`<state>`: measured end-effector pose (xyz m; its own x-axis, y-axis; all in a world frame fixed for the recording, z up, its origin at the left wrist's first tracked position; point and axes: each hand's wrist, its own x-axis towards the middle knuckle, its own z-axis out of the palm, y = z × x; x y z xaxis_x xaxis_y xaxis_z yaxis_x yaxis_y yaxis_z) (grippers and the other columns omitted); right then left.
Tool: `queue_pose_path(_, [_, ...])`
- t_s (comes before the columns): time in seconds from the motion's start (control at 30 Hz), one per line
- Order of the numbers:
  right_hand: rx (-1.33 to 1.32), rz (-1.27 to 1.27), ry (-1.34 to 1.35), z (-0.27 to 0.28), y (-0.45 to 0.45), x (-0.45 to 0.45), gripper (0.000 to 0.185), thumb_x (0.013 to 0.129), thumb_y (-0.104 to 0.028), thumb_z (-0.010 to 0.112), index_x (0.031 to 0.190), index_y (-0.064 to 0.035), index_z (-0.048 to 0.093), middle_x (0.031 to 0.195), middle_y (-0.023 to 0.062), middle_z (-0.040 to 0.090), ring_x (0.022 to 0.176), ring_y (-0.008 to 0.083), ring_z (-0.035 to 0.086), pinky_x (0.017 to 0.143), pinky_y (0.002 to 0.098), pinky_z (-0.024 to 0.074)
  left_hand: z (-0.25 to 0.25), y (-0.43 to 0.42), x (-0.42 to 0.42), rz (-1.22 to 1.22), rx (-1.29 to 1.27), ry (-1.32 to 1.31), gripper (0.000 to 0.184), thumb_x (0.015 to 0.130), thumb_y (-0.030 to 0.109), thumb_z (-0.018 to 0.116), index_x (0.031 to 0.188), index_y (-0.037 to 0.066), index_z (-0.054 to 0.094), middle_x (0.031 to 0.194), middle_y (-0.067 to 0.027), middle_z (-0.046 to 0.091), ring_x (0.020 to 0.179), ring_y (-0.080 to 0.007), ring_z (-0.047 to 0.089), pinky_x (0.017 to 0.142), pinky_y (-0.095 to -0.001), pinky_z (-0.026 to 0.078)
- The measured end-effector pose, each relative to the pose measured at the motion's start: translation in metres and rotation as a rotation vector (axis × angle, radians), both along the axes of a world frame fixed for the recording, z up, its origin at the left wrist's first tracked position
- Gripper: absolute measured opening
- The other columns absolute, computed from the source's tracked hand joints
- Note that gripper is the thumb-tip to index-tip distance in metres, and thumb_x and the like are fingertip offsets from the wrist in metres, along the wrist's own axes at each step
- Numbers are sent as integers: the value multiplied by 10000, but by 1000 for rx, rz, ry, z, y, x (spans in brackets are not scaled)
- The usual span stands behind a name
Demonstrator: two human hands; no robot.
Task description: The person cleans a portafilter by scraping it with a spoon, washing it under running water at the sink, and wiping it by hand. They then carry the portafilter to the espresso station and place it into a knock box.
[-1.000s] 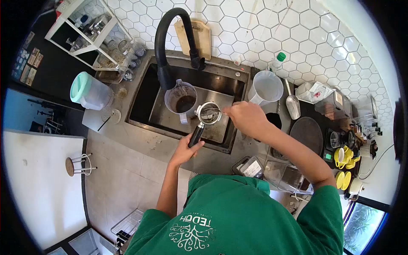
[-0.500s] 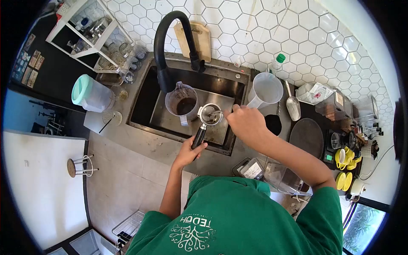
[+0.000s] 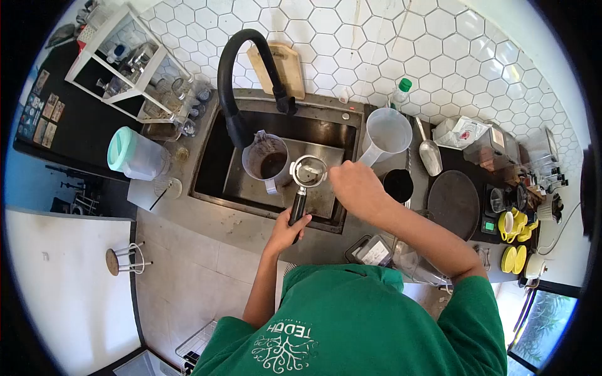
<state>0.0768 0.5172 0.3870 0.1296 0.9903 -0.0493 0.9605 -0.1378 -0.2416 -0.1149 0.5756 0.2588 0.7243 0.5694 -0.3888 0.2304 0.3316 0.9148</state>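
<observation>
My left hand (image 3: 288, 233) is closed round the black handle of a portafilter (image 3: 309, 170), whose round metal basket is held over the sink's front right part. My right hand (image 3: 359, 188) is closed just right of the basket, in a pinch on a thin metal tool that reaches into it. What the tool is cannot be made out. A clear jug (image 3: 266, 156) with brown liquid stands in the sink, left of the portafilter and under the black faucet (image 3: 227, 94).
Right of the sink are a white jug (image 3: 389, 130), a green-capped bottle (image 3: 399, 94), a metal scoop (image 3: 430, 153) and a round dark tray (image 3: 453, 203). A lidded container (image 3: 135, 153) and a glass rack (image 3: 141, 81) stand left. A wooden board (image 3: 285, 69) leans behind the faucet.
The view has shifted a little. The portafilter's handle has turned more upright, and my right hand has moved slightly about the basket's right side.
</observation>
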Motion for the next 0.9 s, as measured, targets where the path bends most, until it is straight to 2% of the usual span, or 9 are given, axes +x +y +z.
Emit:
queue_pose_path(0.2, [39, -42, 123, 2, 12, 14, 105, 684, -33, 512, 694, 49, 576, 687, 242, 580, 697, 383, 591, 631, 445, 481, 3, -6, 5, 22, 17, 13, 199, 814, 161, 613, 773, 60, 446, 529, 22, 430, 429, -60, 426, 401, -220, 345])
queue_pose_path(0.43, [-40, 82, 78, 17, 7, 13, 126, 686, -43, 507, 736, 36, 592, 685, 239, 582, 719, 374, 601, 625, 433, 492, -6, -6, 7, 56, 18, -43, 170, 830, 130, 585, 771, 58, 443, 540, 19, 426, 421, -61, 419, 388, -219, 333])
queue_pose_path(0.57, [42, -54, 120, 0, 13, 12, 127, 708, -50, 503, 740, 32, 595, 729, 257, 582, 722, 369, 603, 618, 430, 491, -5, -13, 16, 80, 23, -67, 167, 834, 128, 580, 769, 58, 443, 539, 19, 426, 417, -59, 417, 385, -216, 335])
queue_pose_path(0.67, [-7, -22, 336, -42, 21, 16, 153, 749, -66, 486, 763, 40, 596, 774, 282, 577, 752, 393, 595, 612, 433, 482, -4, -13, 23, 161, 13, -70, 171, 837, 132, 577, 767, 62, 438, 536, 19, 428, 417, -56, 416, 382, -212, 337])
queue_pose_path(0.73, [112, 74, 701, -53, 21, 12, 194, 839, -103, 441, 841, 26, 585, 612, 156, 558, 536, 266, 574, 444, 359, 430, -9, -11, 23, 229, 74, -93, 172, 839, 132, 574, 769, 65, 432, 534, 18, 431, 414, -55, 414, 382, -208, 341])
queue_pose_path(0.77, [120, 65, 706, -57, 21, 13, 194, 839, -103, 441, 841, 26, 585, 612, 156, 558, 536, 266, 574, 444, 359, 430, -10, -10, 24, 219, 79, -88, 172, 839, 132, 574, 769, 65, 432, 534, 18, 431, 414, -55, 414, 382, -208, 341])
queue_pose_path(0.83, [-459, -353, 1564, -34, 21, 9, 239, 909, -165, 394, 923, 4, 562, 501, -14, 384, 378, 92, 362, 334, 253, 262, -14, -9, 26, 282, 140, -89, 175, 841, 123, 571, 768, 67, 421, 529, 18, 430, 413, -55, 415, 383, -208, 345])
queue_pose_path(0.87, [-446, -482, 1706, -29, 21, -2, 247, 938, -197, 364, 986, -13, 520, 524, -84, 211, 401, 18, 163, 339, 202, 122, -16, -9, 27, 273, 142, -89, 175, 841, 123, 571, 768, 67, 421, 529, 18, 430, 413, -55, 415, 383, -208, 345])
queue_pose_path(0.9, [-438, -485, 1709, -32, 22, -8, 247, 938, -197, 364, 986, -13, 520, 524, -84, 211, 401, 18, 163, 339, 202, 122, -18, -10, 29, 310, 177, -110, 147, 836, 108, 569, 791, 58, 438, 541, 17, 437, 421, -55, 420, 386, -207, 348])
